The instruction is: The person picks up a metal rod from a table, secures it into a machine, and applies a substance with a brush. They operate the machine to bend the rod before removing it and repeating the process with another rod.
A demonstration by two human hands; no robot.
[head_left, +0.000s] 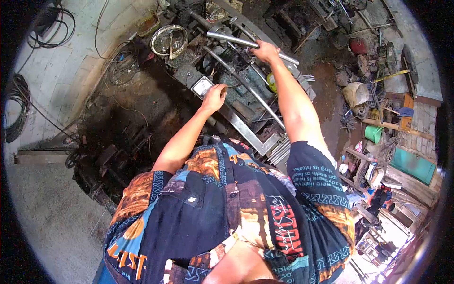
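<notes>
Over the far part of a grimy machine [237, 96] slants a shiny metal tube [234, 40], gripped by the right hand [266, 50]; the left hand [215, 98], fingers curled, hold unclear, is beside a white-faced plate [202, 86]

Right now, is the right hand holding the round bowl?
No, the right hand is on a shiny metal bar, away from the bowl.
</notes>
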